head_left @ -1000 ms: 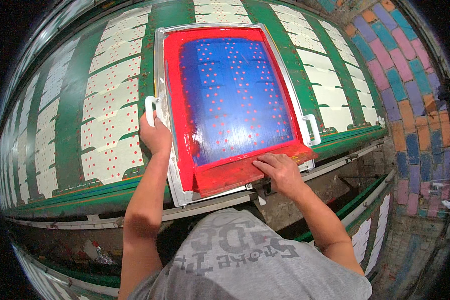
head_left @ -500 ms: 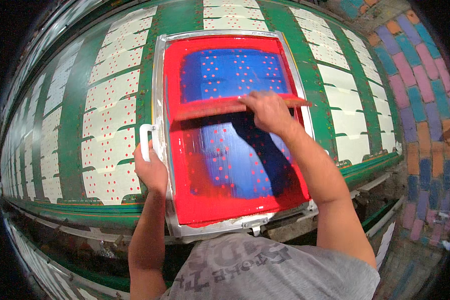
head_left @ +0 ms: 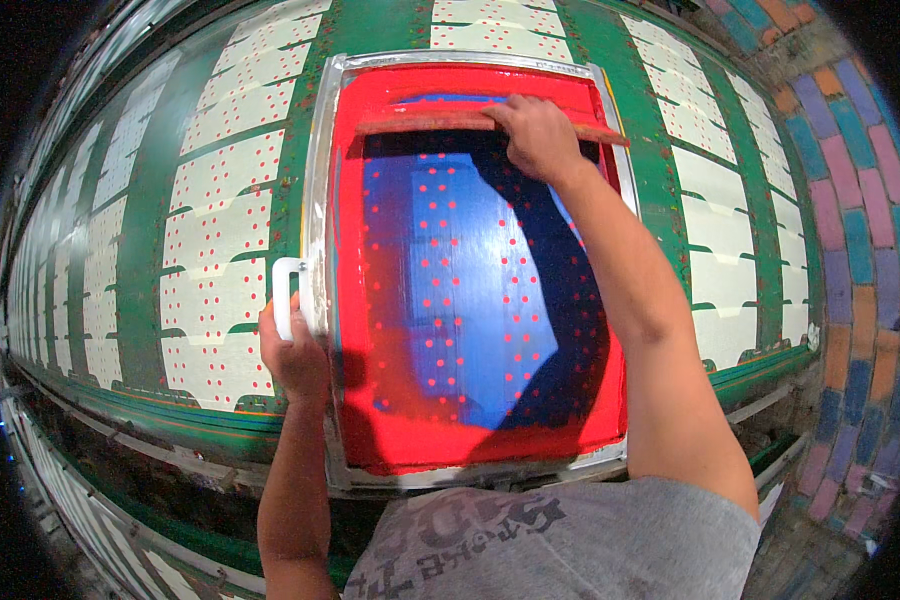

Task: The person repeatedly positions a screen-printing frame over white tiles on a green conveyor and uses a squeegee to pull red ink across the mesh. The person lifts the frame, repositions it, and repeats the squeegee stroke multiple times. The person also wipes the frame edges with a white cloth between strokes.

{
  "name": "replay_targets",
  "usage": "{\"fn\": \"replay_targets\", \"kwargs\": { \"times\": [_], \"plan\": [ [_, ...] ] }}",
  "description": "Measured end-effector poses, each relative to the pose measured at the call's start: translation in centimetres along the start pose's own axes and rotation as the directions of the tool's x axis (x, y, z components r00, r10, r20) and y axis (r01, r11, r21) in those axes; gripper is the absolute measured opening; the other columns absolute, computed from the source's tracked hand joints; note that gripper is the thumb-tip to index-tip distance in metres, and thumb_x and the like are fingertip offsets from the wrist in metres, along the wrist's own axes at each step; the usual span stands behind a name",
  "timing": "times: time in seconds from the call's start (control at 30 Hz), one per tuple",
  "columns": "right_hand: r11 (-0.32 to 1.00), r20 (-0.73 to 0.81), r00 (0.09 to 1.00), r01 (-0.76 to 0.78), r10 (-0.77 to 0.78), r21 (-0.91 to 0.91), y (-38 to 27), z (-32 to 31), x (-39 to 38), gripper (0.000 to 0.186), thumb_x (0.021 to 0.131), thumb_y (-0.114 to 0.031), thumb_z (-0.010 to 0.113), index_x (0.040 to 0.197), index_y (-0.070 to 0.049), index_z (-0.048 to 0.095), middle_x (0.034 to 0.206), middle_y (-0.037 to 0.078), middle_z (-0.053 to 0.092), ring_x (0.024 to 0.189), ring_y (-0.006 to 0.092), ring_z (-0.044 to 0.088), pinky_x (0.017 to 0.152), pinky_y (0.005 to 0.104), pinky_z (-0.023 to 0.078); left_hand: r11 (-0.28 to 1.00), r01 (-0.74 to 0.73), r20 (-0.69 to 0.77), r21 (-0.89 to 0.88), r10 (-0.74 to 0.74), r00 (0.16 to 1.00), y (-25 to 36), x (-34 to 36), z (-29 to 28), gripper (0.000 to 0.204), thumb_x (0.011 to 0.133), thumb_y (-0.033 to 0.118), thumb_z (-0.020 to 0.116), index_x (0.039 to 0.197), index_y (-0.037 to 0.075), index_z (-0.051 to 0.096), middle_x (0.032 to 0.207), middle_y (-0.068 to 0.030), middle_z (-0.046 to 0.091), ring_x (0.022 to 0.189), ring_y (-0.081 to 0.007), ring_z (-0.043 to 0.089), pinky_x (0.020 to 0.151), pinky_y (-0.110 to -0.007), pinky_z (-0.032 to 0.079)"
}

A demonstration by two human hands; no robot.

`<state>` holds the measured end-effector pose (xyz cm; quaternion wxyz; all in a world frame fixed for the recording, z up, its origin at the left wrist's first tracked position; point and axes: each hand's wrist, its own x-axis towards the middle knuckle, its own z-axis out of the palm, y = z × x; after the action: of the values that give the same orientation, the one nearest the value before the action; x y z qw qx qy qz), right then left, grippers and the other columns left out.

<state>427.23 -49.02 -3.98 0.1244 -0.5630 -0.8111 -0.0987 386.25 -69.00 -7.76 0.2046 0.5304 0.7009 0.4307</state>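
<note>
Clasping white plastic handle point(head_left: 281, 298) in closed left grip point(head_left: 297, 362) and, far, long red wooden squeegee point(head_left: 420, 123) in closed right grip point(head_left: 540, 138); probably stiff, slick; hold mid-bar.

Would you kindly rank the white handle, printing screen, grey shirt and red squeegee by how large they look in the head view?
1. Printing screen
2. Grey shirt, cut off below
3. Red squeegee, partly covered by the right hand
4. White handle
</note>
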Motion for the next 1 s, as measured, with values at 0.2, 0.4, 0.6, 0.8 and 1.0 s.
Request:
{"fn": "replay_targets", "kwargs": {
  "times": [0.2, 0.4, 0.6, 0.8, 1.0],
  "plan": [
    [0.991, 0.049, 0.998, 0.024, -0.031, 0.135, 0.8, -1.5, -0.3, 0.038, 0.081, -0.006, 0.066, 0.118, -0.013, 0.076, 0.11, 0.016, 0.076, 0.104, 0.0393, 0.075, 0.089, 0.0551, 0.06, 0.995, 0.081, 0.02, -0.057, -0.08, 0.997, -1.4, 0.1, 0.1, 0.028, 0.102, 0.005, 0.056, 0.126, -0.002, 0.068, 0.117, -0.0138, 0.069, 0.105, -0.0236, 0.066, 0.098, -0.039, 0.052],
    [0.996, 0.14, 0.989, -0.065, 0.056, 0.059, 3.1, -0.7, 4.8, 0.034, 0.086, -0.009, 0.063, 0.118, -0.013, 0.075, 0.109, 0.02, 0.077, 0.105, 0.0417, 0.074, 0.089, 0.056, 0.059, 0.984, 0.113, 0.046, -0.137, -0.108, 0.993, -1.5, 0.0, 0.0, 0.032, 0.103, 0.014, 0.059, 0.129, -0.002, 0.067, 0.117, -0.0127, 0.069, 0.106, -0.0205, 0.064, 0.097, -0.038, 0.051],
    [0.997, 0.255, 0.967, 0.007, -0.025, 0.073, 4.8, -1.1, 6.5, 0.031, 0.089, -0.014, 0.065, 0.119, -0.009, 0.074, 0.107, 0.024, 0.076, 0.105, 0.0442, 0.072, 0.093, 0.0559, 0.056, 0.998, 0.025, 0.059, -0.061, -0.021, 0.998, -1.3, -0.1, -0.3, 0.039, 0.107, 0.025, 0.061, 0.133, -0.004, 0.063, 0.118, -0.014, 0.067, 0.107, -0.0206, 0.064, 0.097, -0.036, 0.051],
    [0.995, 0.326, 0.942, 0.058, -0.083, 0.084, 4.7, -2.2, 6.3, 0.04, 0.088, -0.013, 0.07, 0.128, -0.008, 0.072, 0.112, 0.023, 0.076, 0.11, 0.0438, 0.072, 0.098, 0.0541, 0.056, 0.99, 0.025, 0.087, -0.139, -0.012, 0.996, -0.8, -0.2, -0.6, 0.04, 0.109, 0.026, 0.059, 0.133, -0.006, 0.062, 0.121, -0.0148, 0.066, 0.108, -0.0207, 0.063, 0.098, -0.037, 0.051],
    [0.988, 0.337, 0.937, 0.048, -0.095, 0.145, 1.5, -3.8, 1.3, 0.039, 0.087, -0.013, 0.067, 0.125, -0.012, 0.072, 0.113, 0.022, 0.075, 0.109, 0.043, 0.072, 0.095, 0.0554, 0.057, 0.986, 0.081, 0.064, -0.145, -0.072, 0.995, -0.1, -0.3, -0.2, 0.034, 0.106, 0.017, 0.057, 0.13, -0.005, 0.065, 0.118, -0.0143, 0.068, 0.107, -0.0211, 0.064, 0.099, -0.036, 0.051]
  ]
}}
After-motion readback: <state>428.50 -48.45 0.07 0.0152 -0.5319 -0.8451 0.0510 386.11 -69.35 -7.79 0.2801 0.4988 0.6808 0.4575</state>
